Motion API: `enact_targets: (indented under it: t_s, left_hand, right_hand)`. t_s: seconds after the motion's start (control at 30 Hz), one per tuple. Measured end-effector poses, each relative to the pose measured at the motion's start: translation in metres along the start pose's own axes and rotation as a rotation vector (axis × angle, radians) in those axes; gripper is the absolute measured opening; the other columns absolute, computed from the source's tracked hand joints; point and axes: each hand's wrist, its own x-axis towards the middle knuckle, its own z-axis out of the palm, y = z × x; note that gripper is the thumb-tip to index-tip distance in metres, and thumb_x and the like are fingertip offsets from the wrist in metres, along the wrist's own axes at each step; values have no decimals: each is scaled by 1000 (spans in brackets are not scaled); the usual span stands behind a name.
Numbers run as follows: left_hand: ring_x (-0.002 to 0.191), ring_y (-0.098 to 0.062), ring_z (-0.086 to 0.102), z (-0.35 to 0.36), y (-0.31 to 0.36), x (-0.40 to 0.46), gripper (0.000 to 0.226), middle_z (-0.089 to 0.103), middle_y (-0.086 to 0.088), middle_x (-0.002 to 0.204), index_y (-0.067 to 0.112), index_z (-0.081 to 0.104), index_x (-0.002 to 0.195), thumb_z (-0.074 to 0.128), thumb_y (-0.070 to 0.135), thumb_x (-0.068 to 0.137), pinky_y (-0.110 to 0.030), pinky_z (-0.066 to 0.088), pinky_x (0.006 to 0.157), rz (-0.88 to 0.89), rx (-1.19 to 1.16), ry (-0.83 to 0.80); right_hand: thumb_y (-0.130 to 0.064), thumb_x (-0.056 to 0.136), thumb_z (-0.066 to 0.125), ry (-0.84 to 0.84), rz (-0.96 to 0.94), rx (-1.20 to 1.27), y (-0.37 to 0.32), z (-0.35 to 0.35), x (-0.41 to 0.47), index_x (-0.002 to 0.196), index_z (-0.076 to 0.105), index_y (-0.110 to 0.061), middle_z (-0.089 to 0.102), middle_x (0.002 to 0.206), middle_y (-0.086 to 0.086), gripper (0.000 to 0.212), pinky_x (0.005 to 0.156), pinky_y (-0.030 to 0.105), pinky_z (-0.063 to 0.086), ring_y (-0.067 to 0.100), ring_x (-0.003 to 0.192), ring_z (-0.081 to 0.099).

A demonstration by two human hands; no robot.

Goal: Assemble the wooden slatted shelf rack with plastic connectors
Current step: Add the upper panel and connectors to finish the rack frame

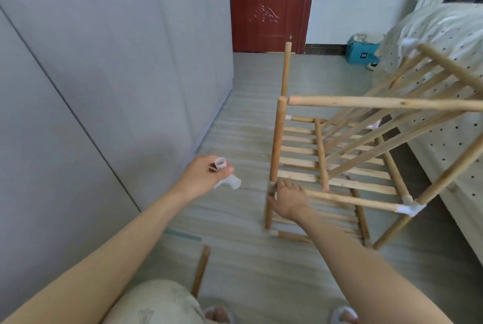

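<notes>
No text can be read for certain anywhere in view; the teal box [362,53] on the floor beside the bed bears a small dark label with pale marks on its front, but these are too blurred to make out

We have a single view, from a wide-angle camera worn on the head, looking forward and steeply down across a pale wood-grain floor [261,271]. The half-built wooden rack [339,156] stands close ahead, right of centre, and fills the right half of our frame. Nearest the lens, both forearms enter from the bottom edge; beneath them we see a knee and slippered toes. Left of the rack a grey wardrobe wall [104,62] runs along the frame; beyond the rack a dark red door [269,4] closes the far end; right of it lies a bed [444,36]. Straight edges bow toward the corners.
</notes>
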Motion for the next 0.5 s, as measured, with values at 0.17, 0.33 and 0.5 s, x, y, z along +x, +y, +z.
enact_targets:
  t_s: [0.17, 0.33, 0.5]
  left_hand:
    - [62, -6, 57, 5, 34, -1, 13, 66, -10, 80, 20, 61, 79, 59, 22, 91, -27, 43, 69, 55, -62, -10]
    - [70, -17, 64, 19, 66, -8, 6, 67, -3, 88, 25, 60, 87, 58, 26, 92, -30, 44, 76, 105, -88, 21]
    - [67, -11, 59, 29, 93, -11, 4, 63, 0, 84, 17, 60, 95, 58, 15, 92, -20, 47, 63, 111, -240, 40]
  right_hand:
    - [-38, 95, 45, -61, -47, 144, 21, -7, -23, 127, 49, -13, 53, 129, 11, 40, 101, 38, 38, 29, 120, 48]
    - [-26, 97, 41, -232, -117, 200, 41, -24, -59, 123, 56, -11, 53, 131, 10, 34, 98, 34, 40, 27, 119, 49]
    - [-28, 98, 40, -397, -153, -24, 50, -59, -87, 143, 38, -14, 35, 149, 4, 47, 110, 34, 28, 23, 136, 33]
